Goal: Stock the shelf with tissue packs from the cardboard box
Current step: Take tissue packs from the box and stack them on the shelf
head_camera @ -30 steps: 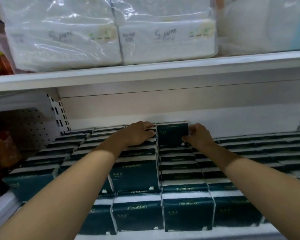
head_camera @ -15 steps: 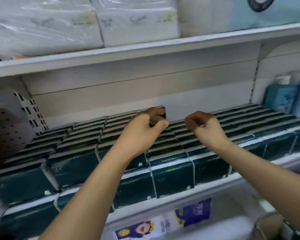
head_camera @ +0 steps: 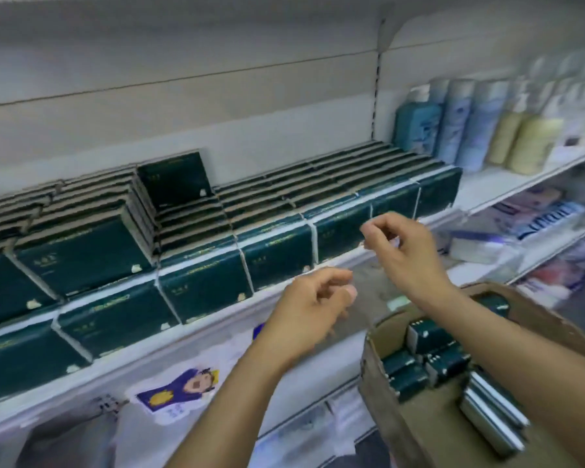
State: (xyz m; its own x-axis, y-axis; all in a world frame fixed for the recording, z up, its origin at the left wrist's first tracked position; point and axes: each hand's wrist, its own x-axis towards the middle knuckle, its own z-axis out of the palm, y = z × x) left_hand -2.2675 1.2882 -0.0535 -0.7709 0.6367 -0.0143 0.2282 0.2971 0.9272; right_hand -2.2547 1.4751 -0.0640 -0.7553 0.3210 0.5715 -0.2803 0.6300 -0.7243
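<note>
A long white metal shelf [head_camera: 196, 339] runs from lower left to upper right, and most of its surface is covered by dark green tissue packs [head_camera: 277, 251] standing on edge in tight rows, front faces toward the aisle. On the left the rows are stacked two layers high; from the middle to the right there is one layer. One single pack [head_camera: 174, 179] stands upright on top of the lower layer at the back, against the pale back panel [head_camera: 217, 96] and just beside the taller stack. A slotted upright [head_camera: 376, 96] divides the back panel, and to its right the next bay holds blue and cream bottles [head_camera: 470, 130], blurred. Below the shelf edge a purple cartoon label [head_camera: 183, 388] shows on wrapped goods, and lower shelves at the right carry more blurred packaged goods [head_camera: 537, 214]. The cardboard box [head_camera: 419, 434] sits at lower right, below the shelf front, open at the top, with more green packs [head_camera: 443, 363] lying loosely inside. Both hands are in the air in front of the shelf edge, touching nothing. The left hand [head_camera: 314, 309] has loosely curled fingers and is empty. The right hand [head_camera: 399, 251], higher and just to its right, above the box, has bent fingers with the thumb close to the forefinger, and nothing shows between them.
</note>
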